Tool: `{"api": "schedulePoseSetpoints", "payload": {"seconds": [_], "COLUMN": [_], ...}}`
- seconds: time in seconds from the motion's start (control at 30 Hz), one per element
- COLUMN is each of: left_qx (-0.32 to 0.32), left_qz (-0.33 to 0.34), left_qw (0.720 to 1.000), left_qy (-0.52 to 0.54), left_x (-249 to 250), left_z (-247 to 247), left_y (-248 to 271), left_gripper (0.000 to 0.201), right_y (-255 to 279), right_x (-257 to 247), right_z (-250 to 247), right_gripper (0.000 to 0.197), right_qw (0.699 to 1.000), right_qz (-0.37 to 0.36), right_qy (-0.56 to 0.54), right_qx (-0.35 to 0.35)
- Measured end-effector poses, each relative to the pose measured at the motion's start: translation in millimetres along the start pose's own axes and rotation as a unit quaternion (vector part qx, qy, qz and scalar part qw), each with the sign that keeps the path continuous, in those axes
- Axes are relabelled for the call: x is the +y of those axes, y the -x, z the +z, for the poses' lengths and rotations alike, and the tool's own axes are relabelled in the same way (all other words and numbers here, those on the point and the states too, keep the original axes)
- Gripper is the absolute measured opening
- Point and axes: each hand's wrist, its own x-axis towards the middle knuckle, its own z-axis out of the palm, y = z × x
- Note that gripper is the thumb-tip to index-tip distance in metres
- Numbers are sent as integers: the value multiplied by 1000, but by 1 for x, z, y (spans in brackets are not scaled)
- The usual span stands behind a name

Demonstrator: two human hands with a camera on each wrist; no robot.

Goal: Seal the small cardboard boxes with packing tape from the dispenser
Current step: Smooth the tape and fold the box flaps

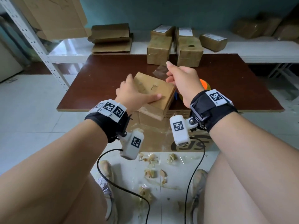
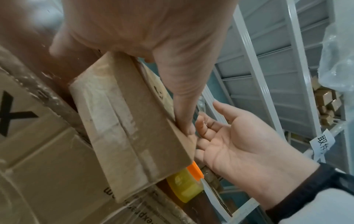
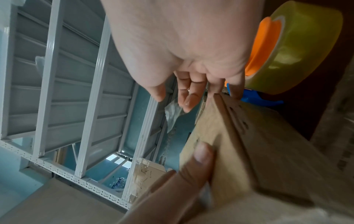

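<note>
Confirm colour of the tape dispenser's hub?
Orange hub, carrying a yellowish clear tape roll; clearest in the right wrist view.

White shelving rack (perforated uprights), floor scraps

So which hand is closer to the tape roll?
Right. The right hand is just in front of the tape roll; the left hand rests on the box, farther away.

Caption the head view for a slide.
Left hand steadies a small cardboard box while right hand lifts clear tape.
</note>
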Motion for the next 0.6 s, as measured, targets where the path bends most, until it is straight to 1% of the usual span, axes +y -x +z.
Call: {"api": "schedulePoseSetpoints", "payload": {"seconds": [0.07,0.13,0.23,0.27,0.33,0.43,0.5,0.57,0.6], "left_qx": [12,27,50,55,73,89,97,107,124], "left_qz": [7,14,4,1,-8,-22,-37,-63,-75], "left_qw": [998,996,993,992,993,993,990,985,981], "left_qy": [58,84,108,111,96,80,95,120,132], "left_x": [-4,-5,-6,-5,-2,4,6,9,12], "left_z": [0,1,6,8,14,22,24,25,24], "left_y": [-1,-3,-7,-9,-11,-15,-19,-20,-19], "left_gripper": [130,117,111,108,93,74,70,75,77], "right_y": [3,6,6,5,3,3,4,5,6], "right_x": [2,1,-1,-2,-1,-1,-1,-3,-3], "right_z": [4,8,11,12,14,19,21,20,20], "right_gripper": [42,39,23,21,18,10,4,5,7], "right_qw": [1000,1000,998,997,996,996,995,994,993], "right_qz": [-9,-13,-45,-57,-68,-70,-82,-97,-103], "right_qy": [2,-7,-2,1,-4,-2,8,21,27], "right_qx": [-13,-4,34,46,59,52,47,48,45]}}
